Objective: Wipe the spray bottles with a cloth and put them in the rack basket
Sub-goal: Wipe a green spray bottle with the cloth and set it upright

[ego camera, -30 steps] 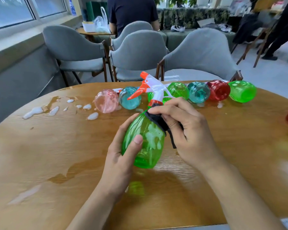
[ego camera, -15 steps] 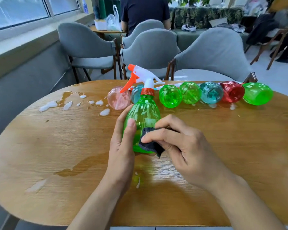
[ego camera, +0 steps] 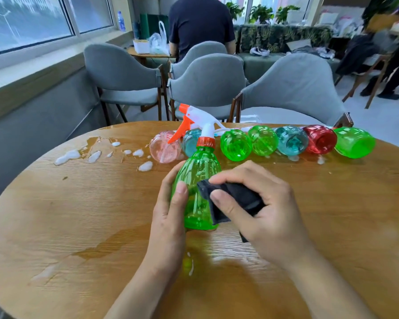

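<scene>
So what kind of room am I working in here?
Probably an office lounge or café-style common room: grey upholstered chairs around a round wooden table, a sofa with potted plants by the windows.

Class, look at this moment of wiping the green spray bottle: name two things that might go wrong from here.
1. Foam patches and wet streaks lie on the table; a wiped bottle set down there may get dirty again.
2. The left hand alone steadies the green bottle while the right hand rubs the black cloth on it; it might slip.
</scene>
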